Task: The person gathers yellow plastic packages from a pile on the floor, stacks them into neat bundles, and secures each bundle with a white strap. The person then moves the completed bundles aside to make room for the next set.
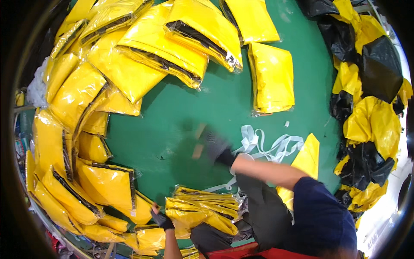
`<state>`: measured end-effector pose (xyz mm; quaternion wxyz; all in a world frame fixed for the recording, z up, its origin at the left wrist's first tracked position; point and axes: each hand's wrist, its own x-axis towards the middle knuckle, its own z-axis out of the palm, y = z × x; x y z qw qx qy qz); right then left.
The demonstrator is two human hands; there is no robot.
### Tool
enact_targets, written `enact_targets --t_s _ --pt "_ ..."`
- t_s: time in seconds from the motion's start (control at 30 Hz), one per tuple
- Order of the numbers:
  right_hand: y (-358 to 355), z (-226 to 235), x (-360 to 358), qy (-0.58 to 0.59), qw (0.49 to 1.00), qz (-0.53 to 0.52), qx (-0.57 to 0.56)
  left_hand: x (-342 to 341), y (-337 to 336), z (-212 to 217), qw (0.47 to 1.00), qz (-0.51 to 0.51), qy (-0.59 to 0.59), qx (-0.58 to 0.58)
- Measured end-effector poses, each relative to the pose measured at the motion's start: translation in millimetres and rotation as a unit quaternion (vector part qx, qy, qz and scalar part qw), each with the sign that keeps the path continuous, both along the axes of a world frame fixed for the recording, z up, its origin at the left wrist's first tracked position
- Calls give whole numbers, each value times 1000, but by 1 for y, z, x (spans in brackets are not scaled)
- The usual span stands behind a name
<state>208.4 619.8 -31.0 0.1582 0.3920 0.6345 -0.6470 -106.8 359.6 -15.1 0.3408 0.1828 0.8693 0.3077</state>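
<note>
Many bagged yellow garments (129,73) already ring the green floor (172,129), unbagged yellow-and-black ones (366,116) remain; the left hand (161,220) pinches the folded stack (202,211) beside the knees, and the blurred right hand (214,144) grip cannot be told.

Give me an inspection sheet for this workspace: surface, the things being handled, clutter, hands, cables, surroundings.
Surface: green floor, bare in the middle.
Job's things: bagged yellow folded items stacked at the left hand; more bagged yellow packs fanned along the left and top.
Clutter: white straps lying loose on the floor; one yellow pack lying apart.
Hands: left hand, dark-gloved, on the stack's edge; right hand, dark-gloved, blurred, raised over the floor, grip unclear.
Cables: nothing seen.
Surroundings: heap of unbagged yellow and black fabric on the right.
</note>
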Motion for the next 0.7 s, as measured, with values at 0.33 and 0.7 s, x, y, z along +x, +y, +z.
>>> enact_targets --t_s 0.33,0.7 --pt "270 48 107 -147 690 -314 636 256 507 -22 851 84 -379 353" --pt "-6 76 46 33 959 -97 265 225 158 -107 862 246 -440 62"
